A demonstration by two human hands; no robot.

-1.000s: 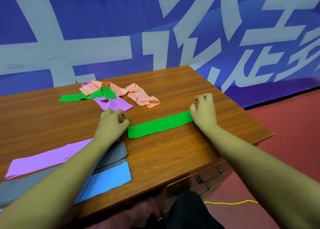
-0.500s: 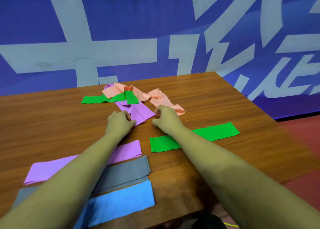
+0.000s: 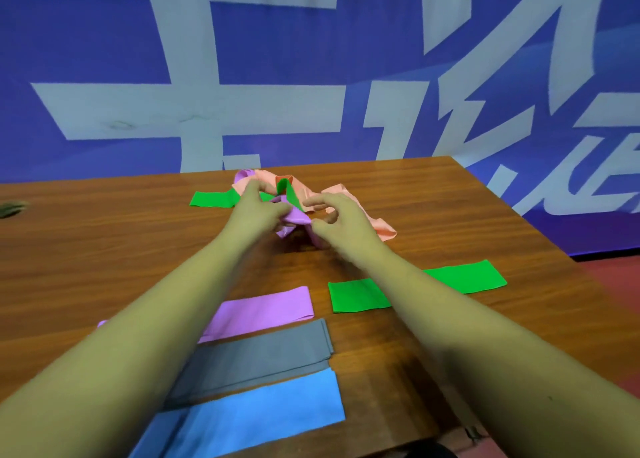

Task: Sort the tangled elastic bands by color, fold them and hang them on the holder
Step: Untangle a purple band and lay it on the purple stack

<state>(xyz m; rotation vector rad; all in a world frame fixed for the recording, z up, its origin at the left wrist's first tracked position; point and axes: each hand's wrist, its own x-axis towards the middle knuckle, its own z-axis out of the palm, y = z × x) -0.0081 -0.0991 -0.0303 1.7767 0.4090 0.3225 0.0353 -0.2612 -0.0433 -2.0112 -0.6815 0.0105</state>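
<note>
Fingers of the left hand (image 3: 258,211) pinch a purple band (image 3: 296,216) and lift it clear of the counter (image 3: 450,215), in the far middle of the scene. The right hand (image 3: 341,223) is just right of it, thumb and curled fingers closing on the same purple band at its right fold, so the strip bunches between the two hands.

Just beyond the hands lies the tangle this band belongs to: a peach band (image 3: 377,227) trailing off to the right, and a green band (image 3: 213,199) whose flat end stretches left on the wood while another part stands up between the hands.

Nearer, under the forearms, sorted strips lie flat. A second green strip (image 3: 464,277) sits on the right, partly covered by the right forearm. On the left a purple strip (image 3: 266,307) lies farthest, then a grey strip (image 3: 277,350), then a blue strip (image 3: 270,409) nearest the counter's edge, all three roughly parallel and close together, the left forearm crossing over their left ends.

Behind the counter hangs a blue banner (image 3: 104,41) with large pale characters.
</note>
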